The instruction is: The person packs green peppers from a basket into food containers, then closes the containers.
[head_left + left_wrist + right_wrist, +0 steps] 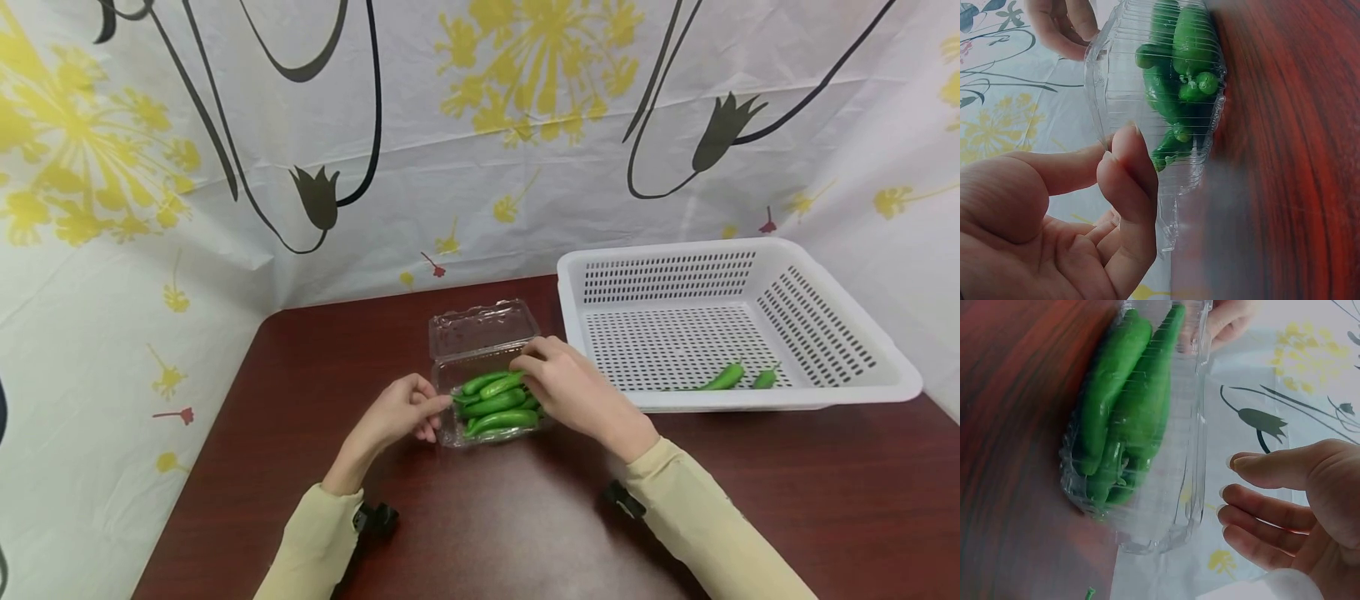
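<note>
A clear plastic clamshell box point(450, 435) stands on the table with its lid point(483, 329) folded back. Several green peppers point(495, 406) lie in it, seen through its ribbed wall in both wrist views. At the left side of the box, my left hand point(401, 410) pinches the rim between thumb and index finger, as the left wrist view point(1085, 206) of that hand shows. Over the right side hovers my right hand point(566, 387). Its fingers point(1263, 509) are loosely bent, apart from the box wall, with nothing between them and the thumb.
A white perforated basket point(840, 397) stands to the right of the box, with a few green peppers point(725, 377) near its front wall. The dark red-brown table point(337, 358) ends at a patterned white sheet point(420, 225) behind and at the sides.
</note>
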A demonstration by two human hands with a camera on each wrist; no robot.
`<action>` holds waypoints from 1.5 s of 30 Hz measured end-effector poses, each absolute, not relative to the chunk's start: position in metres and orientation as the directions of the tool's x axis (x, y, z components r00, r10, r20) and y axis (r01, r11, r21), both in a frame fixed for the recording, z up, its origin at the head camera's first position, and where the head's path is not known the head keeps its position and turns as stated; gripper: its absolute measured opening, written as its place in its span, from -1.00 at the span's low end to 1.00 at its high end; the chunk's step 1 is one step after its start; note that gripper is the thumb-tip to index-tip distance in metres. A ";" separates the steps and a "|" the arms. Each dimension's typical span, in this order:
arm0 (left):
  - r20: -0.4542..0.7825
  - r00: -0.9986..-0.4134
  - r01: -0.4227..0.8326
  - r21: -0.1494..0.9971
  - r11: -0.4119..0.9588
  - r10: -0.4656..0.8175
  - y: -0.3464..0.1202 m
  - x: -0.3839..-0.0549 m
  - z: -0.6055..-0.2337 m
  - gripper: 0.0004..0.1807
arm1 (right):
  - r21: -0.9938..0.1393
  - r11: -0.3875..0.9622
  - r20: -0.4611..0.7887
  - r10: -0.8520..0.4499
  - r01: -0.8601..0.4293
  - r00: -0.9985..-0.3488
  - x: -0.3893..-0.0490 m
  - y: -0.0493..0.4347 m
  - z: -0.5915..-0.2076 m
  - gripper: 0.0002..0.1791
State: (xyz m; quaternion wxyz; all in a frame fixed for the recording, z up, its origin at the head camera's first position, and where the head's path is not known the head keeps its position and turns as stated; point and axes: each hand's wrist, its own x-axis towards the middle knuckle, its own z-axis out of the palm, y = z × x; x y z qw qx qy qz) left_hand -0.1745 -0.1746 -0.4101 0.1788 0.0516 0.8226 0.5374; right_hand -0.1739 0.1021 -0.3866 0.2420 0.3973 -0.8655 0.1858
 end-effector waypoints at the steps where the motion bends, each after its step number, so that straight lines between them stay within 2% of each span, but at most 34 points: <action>1: -0.238 -0.931 -0.107 0.902 0.418 0.276 -0.175 -0.174 -0.410 -0.75 | -0.131 0.615 0.568 -0.596 -0.778 -0.567 -0.174 0.103 -0.386 -0.81; 7: -0.238 -0.933 -0.108 0.901 0.421 0.270 -0.175 -0.174 -0.410 -0.75 | -0.155 0.619 0.573 -0.578 -0.770 -0.581 -0.176 0.109 -0.382 -0.83; 29: -0.234 -0.934 -0.106 0.903 0.416 0.271 -0.175 -0.174 -0.410 -0.74 | -0.238 0.715 0.540 -0.465 -0.657 -0.701 -0.182 0.139 -0.368 -0.80; 45: -0.240 -0.932 -0.109 0.900 0.423 0.272 -0.175 -0.174 -0.410 -0.75 | -0.292 0.768 0.473 -0.401 -0.569 -0.784 -0.187 0.157 -0.362 -0.76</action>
